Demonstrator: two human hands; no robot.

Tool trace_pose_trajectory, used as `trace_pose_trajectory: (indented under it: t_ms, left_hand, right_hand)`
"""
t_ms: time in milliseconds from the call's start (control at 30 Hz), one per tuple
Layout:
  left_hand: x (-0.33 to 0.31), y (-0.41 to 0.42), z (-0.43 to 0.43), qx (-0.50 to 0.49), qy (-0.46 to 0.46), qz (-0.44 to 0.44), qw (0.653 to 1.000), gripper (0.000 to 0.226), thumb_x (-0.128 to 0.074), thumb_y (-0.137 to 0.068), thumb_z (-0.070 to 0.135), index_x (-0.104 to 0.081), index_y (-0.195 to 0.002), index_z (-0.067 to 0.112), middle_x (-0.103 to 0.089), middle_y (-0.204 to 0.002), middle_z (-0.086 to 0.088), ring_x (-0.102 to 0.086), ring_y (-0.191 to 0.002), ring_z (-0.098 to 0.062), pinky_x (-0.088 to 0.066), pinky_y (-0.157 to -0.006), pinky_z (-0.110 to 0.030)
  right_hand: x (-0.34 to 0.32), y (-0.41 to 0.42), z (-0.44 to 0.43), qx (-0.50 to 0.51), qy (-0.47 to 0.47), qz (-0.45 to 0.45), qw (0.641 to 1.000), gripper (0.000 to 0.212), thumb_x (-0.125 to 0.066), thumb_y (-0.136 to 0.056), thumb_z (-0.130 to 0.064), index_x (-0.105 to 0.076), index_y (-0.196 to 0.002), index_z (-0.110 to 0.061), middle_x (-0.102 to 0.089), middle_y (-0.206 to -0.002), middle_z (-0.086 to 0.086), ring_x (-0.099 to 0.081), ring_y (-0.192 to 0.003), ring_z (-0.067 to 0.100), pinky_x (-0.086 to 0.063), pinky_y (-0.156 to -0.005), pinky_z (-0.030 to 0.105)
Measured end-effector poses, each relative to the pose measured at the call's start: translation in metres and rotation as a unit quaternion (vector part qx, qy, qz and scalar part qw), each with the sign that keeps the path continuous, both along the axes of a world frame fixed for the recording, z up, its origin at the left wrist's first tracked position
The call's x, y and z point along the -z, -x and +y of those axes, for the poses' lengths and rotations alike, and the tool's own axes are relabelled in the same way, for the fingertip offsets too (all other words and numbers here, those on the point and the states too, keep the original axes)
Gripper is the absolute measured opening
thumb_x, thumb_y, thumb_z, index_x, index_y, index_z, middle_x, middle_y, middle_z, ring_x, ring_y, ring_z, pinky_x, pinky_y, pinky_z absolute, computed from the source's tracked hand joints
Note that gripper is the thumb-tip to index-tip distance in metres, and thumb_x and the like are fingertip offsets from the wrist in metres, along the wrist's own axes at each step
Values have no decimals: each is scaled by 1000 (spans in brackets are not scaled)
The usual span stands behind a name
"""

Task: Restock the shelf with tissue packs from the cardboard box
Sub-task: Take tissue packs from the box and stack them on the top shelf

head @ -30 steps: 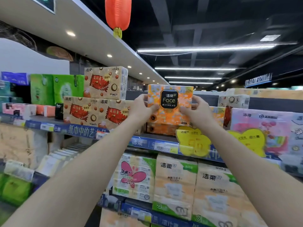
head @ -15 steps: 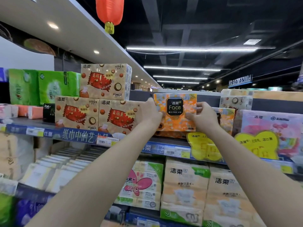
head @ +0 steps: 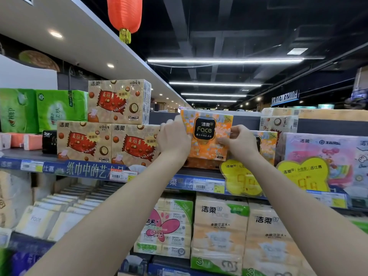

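An orange tissue pack (head: 207,134) with a black "Face" label sits up on the upper shelf (head: 199,173), resting on another orange pack (head: 199,163) below it. My left hand (head: 173,138) grips its left side. My right hand (head: 239,142) pinches its lower right corner. A matching orange pack (head: 265,144) stands just to the right, partly hidden behind my right hand. The cardboard box is out of view.
Beige and red tissue packs (head: 107,142) are stacked left of my hands, green packs (head: 39,110) further left. A pink pack (head: 326,154) and yellow price tags (head: 241,178) are at the right. Lower shelves hold more packs (head: 219,232). A red lantern (head: 124,14) hangs overhead.
The orange pack has gone further in and down onto the stack. My right hand has slid from its right edge to its lower right corner.
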State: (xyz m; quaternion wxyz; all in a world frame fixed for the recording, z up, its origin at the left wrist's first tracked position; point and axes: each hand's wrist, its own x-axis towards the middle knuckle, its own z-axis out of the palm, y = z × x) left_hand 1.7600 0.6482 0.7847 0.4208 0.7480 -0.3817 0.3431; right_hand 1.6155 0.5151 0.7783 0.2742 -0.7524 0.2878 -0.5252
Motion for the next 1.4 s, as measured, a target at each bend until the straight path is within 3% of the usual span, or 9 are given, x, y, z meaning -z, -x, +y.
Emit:
trace_pose_trajectory:
  t_ms: [233,367,500,667,767,933,1133,1233,1400]
  left_hand:
    - [-4,-6,1,37,60,36,997,41,-77,-87,32,-60,-122,18,-65,-109,-6,-60,-104,-27,-50,-78,-36]
    - [2,-7,-1,-8,5,41,999,42,-77,-86,37,-60,-118,15,-53,-119,-8,-50,-110,-26,-43,-93,-35]
    - [13,-7,-4,-49,-27,35,998,49,-81,-80,45,-55,-111,18,-40,-122,-7,-40,-110,-25,-37,-97,-34]
    - [20,-7,-5,-56,-48,13,997,64,-83,-75,46,-48,-121,19,-35,-130,-9,-35,-118,-29,-34,-104,-38]
    - [25,-8,-3,-61,-77,-8,995,77,-82,-75,49,-43,-135,20,-29,-139,-12,-31,-127,-33,-29,-110,-42]
    - [28,-14,4,-59,-107,-29,992,81,-79,-77,53,-40,-143,26,-23,-147,-15,-26,-135,-35,-23,-113,-45]
    - [26,-21,11,-57,-138,-52,987,83,-74,-80,57,-36,-148,28,-24,-147,-14,-27,-136,-35,-24,-111,-46]
    - [27,-21,15,-39,-134,-46,989,84,-72,-84,56,-33,-153,27,-29,-149,-13,-29,-137,-34,-24,-114,-47]
    - [33,-11,25,-6,-83,-108,991,56,-66,-90,46,-52,-136,18,-47,-140,-8,-44,-128,-28,-34,-106,-42]
  right_hand:
    - [-12,-1,4,-4,40,-27,999,39,-84,-82,-26,-65,-116,-17,-71,-104,-4,-69,-97,16,-60,-87,44]
    - [-7,-1,0,24,36,40,998,47,-86,-81,-28,-65,-120,-13,-68,-103,-3,-68,-97,18,-60,-87,42]
    - [8,2,-5,50,30,119,991,46,-89,-76,-36,-68,-109,-13,-71,-100,0,-69,-94,20,-59,-85,40]
    - [10,6,-1,50,31,145,988,52,-88,-77,-32,-63,-118,-12,-68,-104,1,-66,-100,22,-56,-84,37]
    - [12,6,5,47,38,149,987,70,-87,-80,-27,-51,-139,-16,-65,-102,-1,-63,-97,20,-51,-82,35]
    - [12,7,10,56,57,156,985,80,-84,-84,-26,-42,-151,-20,-65,-104,-1,-61,-99,20,-49,-82,34]
    - [14,7,13,81,66,187,977,77,-79,-89,-26,-39,-155,-17,-69,-118,5,-58,-100,19,-48,-84,33]
    - [13,10,17,98,78,198,972,70,-73,-92,-25,-42,-154,-15,-67,-131,6,-63,-114,25,-53,-90,38]
    - [15,22,32,141,119,199,963,57,-63,-98,-27,-47,-152,-15,-60,-144,9,-65,-114,29,-55,-86,38]
